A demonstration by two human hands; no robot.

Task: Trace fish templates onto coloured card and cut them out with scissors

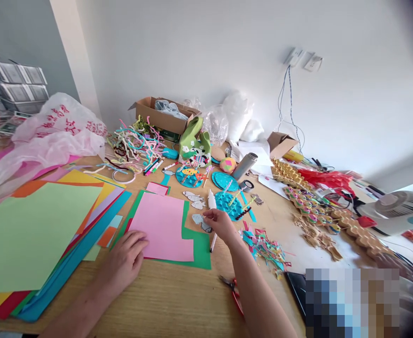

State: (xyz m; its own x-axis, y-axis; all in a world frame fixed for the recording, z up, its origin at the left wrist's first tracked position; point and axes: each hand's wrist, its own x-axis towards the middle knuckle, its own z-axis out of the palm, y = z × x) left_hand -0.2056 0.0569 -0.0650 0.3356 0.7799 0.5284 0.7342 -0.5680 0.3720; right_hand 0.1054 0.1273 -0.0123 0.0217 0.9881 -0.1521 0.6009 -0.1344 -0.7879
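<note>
My left hand (pixel 130 251) rests on the left edge of a pink paper sheet (pixel 164 220), fingers lying loosely on it. Beneath that sheet lies a larger green sheet (pixel 202 253), with a sliver of red paper at the left. At the right edge of the sheets, my right hand (pixel 220 225) pinches a grey-and-white paper fish cutout (pixel 197 219); its fingers partly hide it. More fish cutouts (pixel 194 197) lie just behind. A white glue bottle (pixel 211 199) stands beyond the fingertips, and a pen (pixel 213 242) lies under the right wrist.
A stack of coloured paper (pixel 26 234) covers the left. Red-handled pliers (pixel 235 293) and paper scraps (pixel 266 249) lie near my right forearm. Behind are blue paper discs (pixel 188 177), a grey flask (pixel 245 165), pipe cleaners (pixel 136 143) and a cardboard box (pixel 164 117).
</note>
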